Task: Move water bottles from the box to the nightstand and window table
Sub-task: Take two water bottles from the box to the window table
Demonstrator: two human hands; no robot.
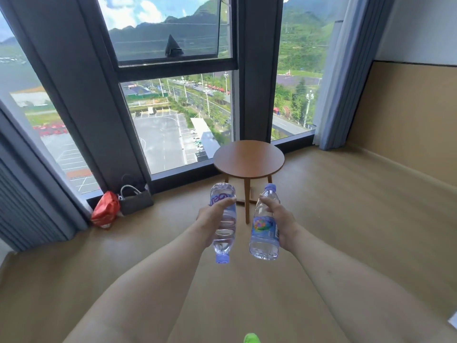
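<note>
While left hand (210, 219) grips inverted bottle (223, 219), right hand (279, 219) wraps upright bottle (264, 229); both airborne

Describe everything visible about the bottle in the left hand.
The clear plastic water bottle with a lilac cap is held by the left hand, whose fingers curl round its middle. It is inverted in the picture: the cap points down toward the camera, the base toward the round wooden table. Its ribbed body looks full of water, and a label with partly hidden purple lettering wraps it near the base. Nothing else touches it.
</note>
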